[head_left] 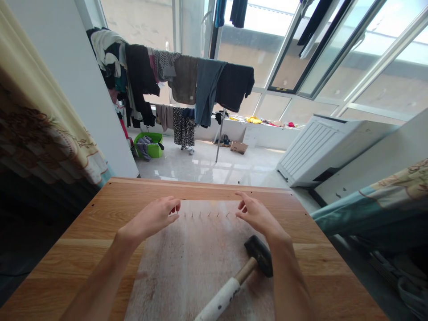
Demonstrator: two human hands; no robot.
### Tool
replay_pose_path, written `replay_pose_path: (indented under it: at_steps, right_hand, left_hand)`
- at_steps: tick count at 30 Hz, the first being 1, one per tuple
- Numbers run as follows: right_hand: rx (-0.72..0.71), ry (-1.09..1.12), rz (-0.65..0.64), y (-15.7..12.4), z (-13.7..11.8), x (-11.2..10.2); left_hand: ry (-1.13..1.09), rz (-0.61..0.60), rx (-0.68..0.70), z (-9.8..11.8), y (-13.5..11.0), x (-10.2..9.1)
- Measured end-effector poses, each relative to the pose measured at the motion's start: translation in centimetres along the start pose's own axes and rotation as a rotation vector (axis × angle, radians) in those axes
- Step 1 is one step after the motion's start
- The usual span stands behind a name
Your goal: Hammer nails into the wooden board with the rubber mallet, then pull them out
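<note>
A pale, worn board (197, 263) lies on a wooden table (100, 223). A row of several small nails (207, 215) stands along the board's far edge. My left hand (154, 218) hovers at the left end of the row, fingers curled loosely and apart, holding nothing. My right hand (254, 213) is at the right end of the row, fingers bent and spread, empty too. A hammer (240, 276) with a black head and a pale, taped wooden handle lies on the board beside my right forearm.
Beyond the table's far edge is a tiled floor with a rack of hanging clothes (180, 84), a green basket (149, 145) and a white appliance (327, 147). Curtains hang at the left (40, 120) and right (377, 205). Large windows fill the back.
</note>
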State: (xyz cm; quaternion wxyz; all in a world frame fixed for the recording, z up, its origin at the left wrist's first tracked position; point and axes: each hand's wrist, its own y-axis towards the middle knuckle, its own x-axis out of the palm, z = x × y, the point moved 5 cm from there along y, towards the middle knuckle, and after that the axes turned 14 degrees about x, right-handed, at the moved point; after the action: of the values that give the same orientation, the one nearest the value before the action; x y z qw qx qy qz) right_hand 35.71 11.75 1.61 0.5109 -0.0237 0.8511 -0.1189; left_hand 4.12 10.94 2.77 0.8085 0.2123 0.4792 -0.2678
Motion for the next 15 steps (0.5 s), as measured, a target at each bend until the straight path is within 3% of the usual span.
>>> replay_pose_path:
  at_steps: [15]
  right_hand:
    - [0.022, -0.03, -0.027, 0.03, -0.3, 0.23]
  left_hand:
    - [0.034, -0.016, -0.005, -0.14, 0.37, 0.48]
